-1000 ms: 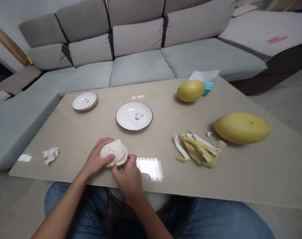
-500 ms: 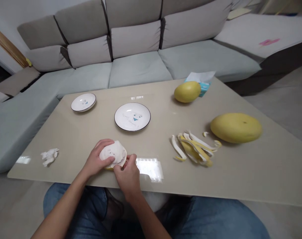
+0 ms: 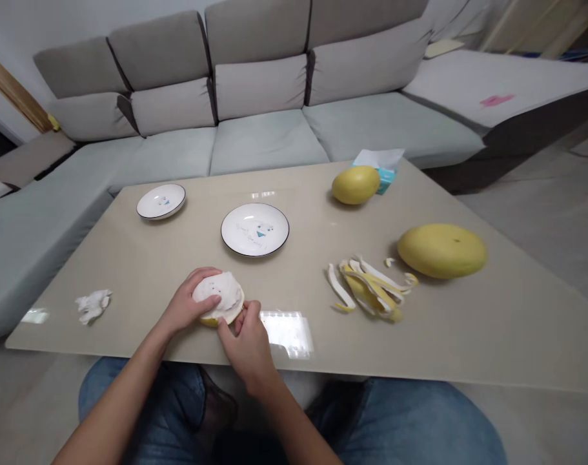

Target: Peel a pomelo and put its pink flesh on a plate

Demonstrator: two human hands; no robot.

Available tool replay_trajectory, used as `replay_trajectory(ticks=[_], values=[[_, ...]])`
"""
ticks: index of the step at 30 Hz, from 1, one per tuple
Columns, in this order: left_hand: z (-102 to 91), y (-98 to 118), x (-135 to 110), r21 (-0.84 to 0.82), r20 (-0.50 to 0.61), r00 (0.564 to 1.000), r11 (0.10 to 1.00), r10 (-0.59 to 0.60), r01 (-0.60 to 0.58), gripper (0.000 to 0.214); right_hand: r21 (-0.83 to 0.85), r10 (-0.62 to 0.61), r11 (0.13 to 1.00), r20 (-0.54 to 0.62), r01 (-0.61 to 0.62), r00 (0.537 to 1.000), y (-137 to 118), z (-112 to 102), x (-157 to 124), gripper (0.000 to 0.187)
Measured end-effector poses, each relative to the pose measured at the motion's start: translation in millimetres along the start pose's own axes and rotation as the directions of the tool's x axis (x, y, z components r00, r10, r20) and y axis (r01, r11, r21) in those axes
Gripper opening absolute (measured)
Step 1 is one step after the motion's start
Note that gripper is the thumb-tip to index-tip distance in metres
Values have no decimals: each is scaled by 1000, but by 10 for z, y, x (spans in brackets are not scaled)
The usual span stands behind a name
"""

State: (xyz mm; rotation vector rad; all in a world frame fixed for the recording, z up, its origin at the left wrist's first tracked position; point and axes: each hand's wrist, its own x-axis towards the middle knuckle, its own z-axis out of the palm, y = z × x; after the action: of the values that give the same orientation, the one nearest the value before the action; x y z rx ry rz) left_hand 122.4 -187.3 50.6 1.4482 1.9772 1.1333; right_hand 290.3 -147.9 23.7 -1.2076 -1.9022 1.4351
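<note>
A partly peeled pomelo [image 3: 220,295], white pith on top and yellow rind still at its base, rests on the beige table [image 3: 303,271] near the front edge. My left hand [image 3: 184,307] wraps its left side, fingers curled over the top. My right hand [image 3: 245,341] pinches the yellow rind at the fruit's lower right edge. A pile of yellow peel strips [image 3: 366,290] lies to the right.
Two whole yellow pomelos [image 3: 441,250] [image 3: 355,185] lie at the right and back right, a tissue pack [image 3: 383,169] behind the smaller. A large white plate [image 3: 255,229] and a small plate [image 3: 161,201] stand mid-table. A crumpled tissue [image 3: 93,305] lies left. A grey sofa [image 3: 255,129] surrounds the table.
The head view has shifted slightly, sliding everything left. Both hands stay on the pomelo; my right fingers have closed tighter on the rind at its lower edge.
</note>
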Motion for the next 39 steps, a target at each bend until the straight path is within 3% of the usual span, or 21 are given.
replay_trajectory(ticks=[7, 13, 21, 25, 28, 36, 39], values=[[-30, -59, 11, -35, 5, 998, 998, -55, 55, 47, -126, -29, 992, -37, 24, 999, 25, 49, 67, 27], [-29, -59, 42, -40, 6, 997, 996, -78, 78, 46, -123, -125, 983, 81, 134, 989, 115, -41, 55, 25], [-6, -9, 15, 14, -9, 1000, 1000, -21, 21, 44, -174, -12, 985, 18, 15, 1000, 18, -59, 57, 22], [3, -3, -4, 50, -10, 1000, 998, 26, -25, 44, -294, 30, 955, 9, -26, 1000, -24, -88, 114, 42], [22, -17, -33, 47, -29, 998, 997, 59, -58, 44, -304, -27, 952, 40, 38, 999, -6, -113, 162, 56], [26, -111, -30, 3, -26, 997, 998, 69, -69, 43, -264, -240, 932, 69, 250, 968, 203, -108, 238, 56], [12, -138, -25, -16, -24, 998, 998, 56, -57, 45, -361, -255, 891, 103, 275, 961, 190, -117, 224, 57]])
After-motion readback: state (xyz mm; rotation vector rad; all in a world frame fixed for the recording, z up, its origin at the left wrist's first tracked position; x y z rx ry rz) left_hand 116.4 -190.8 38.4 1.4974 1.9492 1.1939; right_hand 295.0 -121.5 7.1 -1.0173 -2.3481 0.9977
